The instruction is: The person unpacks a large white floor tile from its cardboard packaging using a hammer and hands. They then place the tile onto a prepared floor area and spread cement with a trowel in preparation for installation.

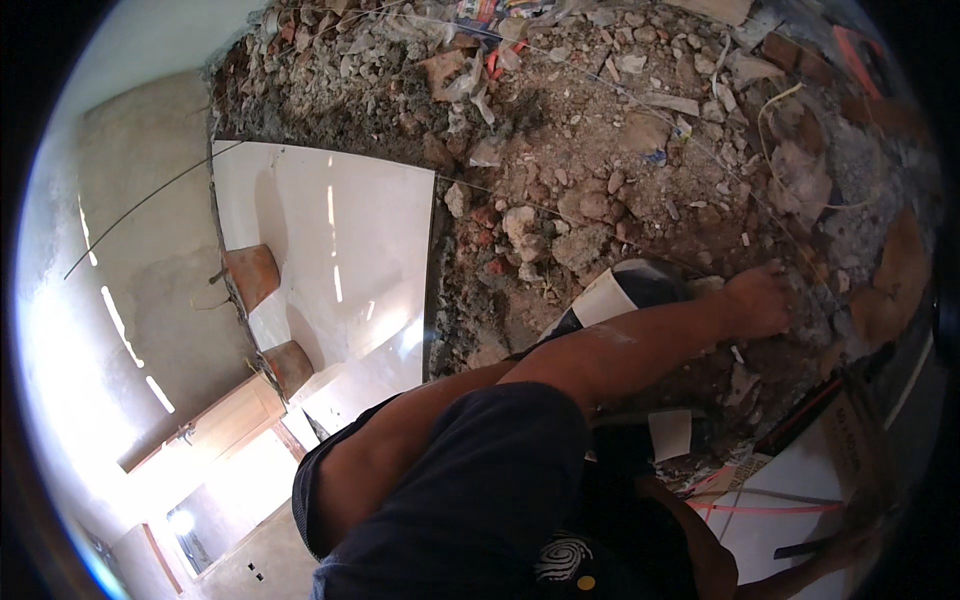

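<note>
My left arm stretches across the view to the rubble ground [640, 200]. At its end, my left hand [762, 300] is closed, knuckles up, low against the dirt. Its fingertips are hidden, so whatever it may hold does not show. A thin string [700, 155] runs over the ground beyond it. At the lower right, my right hand [860, 550] reaches to a white tile panel [770, 510] beside a brown cardboard box [848, 440]. That hand is dark and near the rim, its fingers unclear. A short dark bar [800, 548] lies against the panel beside it.
My dark shoes with pale panels [605, 300] stand on the dirt. A large white glossy tile [330, 230] lies left, with two clay-coloured blocks [254, 275] at its edge. Broken stones, plastic scraps and a yellow cord [768, 120] litter the ground. A wooden door [225, 420] is lower left.
</note>
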Action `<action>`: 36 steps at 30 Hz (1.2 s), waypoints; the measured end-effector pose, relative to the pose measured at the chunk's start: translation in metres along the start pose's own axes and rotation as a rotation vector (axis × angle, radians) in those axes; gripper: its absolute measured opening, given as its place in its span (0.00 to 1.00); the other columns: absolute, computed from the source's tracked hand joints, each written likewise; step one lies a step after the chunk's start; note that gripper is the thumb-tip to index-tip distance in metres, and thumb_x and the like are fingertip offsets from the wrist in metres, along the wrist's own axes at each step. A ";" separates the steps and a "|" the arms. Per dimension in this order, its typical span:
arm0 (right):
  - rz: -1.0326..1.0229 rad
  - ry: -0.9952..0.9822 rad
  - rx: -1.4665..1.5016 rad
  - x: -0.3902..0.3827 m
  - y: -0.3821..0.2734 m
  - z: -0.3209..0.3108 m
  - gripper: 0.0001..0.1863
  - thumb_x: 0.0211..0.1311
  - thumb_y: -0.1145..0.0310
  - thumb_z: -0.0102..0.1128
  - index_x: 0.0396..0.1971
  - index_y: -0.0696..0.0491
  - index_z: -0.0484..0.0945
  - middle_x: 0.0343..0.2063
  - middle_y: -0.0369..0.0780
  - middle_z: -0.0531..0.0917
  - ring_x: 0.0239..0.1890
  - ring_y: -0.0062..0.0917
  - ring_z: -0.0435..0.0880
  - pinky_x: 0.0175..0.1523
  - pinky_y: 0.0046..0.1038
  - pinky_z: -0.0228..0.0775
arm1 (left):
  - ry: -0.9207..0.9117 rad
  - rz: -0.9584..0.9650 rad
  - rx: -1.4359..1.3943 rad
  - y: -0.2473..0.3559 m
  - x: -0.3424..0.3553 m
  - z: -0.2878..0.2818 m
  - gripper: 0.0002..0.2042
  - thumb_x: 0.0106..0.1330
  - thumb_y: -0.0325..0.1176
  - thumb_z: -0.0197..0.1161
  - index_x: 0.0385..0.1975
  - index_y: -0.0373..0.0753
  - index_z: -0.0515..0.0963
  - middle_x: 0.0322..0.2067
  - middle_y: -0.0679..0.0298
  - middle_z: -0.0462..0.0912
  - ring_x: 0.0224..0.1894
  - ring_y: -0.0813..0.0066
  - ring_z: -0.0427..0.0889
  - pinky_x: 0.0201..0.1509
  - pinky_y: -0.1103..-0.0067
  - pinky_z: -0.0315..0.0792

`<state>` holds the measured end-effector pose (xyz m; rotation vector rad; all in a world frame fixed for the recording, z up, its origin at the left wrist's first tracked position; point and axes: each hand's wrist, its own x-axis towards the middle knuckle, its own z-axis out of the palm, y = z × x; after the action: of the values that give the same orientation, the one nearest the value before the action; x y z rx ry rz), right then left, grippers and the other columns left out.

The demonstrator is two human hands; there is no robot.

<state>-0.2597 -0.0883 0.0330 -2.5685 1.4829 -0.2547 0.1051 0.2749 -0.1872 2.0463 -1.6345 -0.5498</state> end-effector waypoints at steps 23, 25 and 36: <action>0.430 0.168 0.472 -0.116 -0.193 -0.032 0.29 0.69 0.57 0.48 0.61 0.63 0.61 0.21 0.33 0.72 0.17 0.12 0.66 0.19 0.16 0.58 | -0.146 0.347 -0.254 0.120 0.221 0.041 0.17 0.63 0.42 0.56 0.49 0.44 0.73 0.46 0.56 0.79 0.47 0.57 0.79 0.52 0.63 0.72; 0.428 0.141 0.473 -0.118 -0.190 -0.035 0.29 0.68 0.58 0.48 0.61 0.63 0.62 0.22 0.33 0.72 0.17 0.12 0.66 0.19 0.16 0.58 | -0.224 0.399 -0.221 0.127 0.237 0.050 0.15 0.63 0.43 0.56 0.46 0.44 0.75 0.41 0.55 0.81 0.42 0.56 0.80 0.48 0.62 0.73; 0.300 0.206 0.263 -0.082 -0.202 -0.040 0.27 0.70 0.59 0.43 0.61 0.63 0.62 0.17 0.32 0.69 0.15 0.11 0.63 0.20 0.15 0.52 | -0.315 0.351 -0.167 0.116 0.257 0.070 0.14 0.64 0.47 0.54 0.39 0.47 0.79 0.29 0.54 0.82 0.35 0.52 0.81 0.42 0.61 0.74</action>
<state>-0.1392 0.0803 0.1126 -2.1354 1.7462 -0.6403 0.0282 -0.0056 -0.1829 1.5632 -1.9960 -0.8787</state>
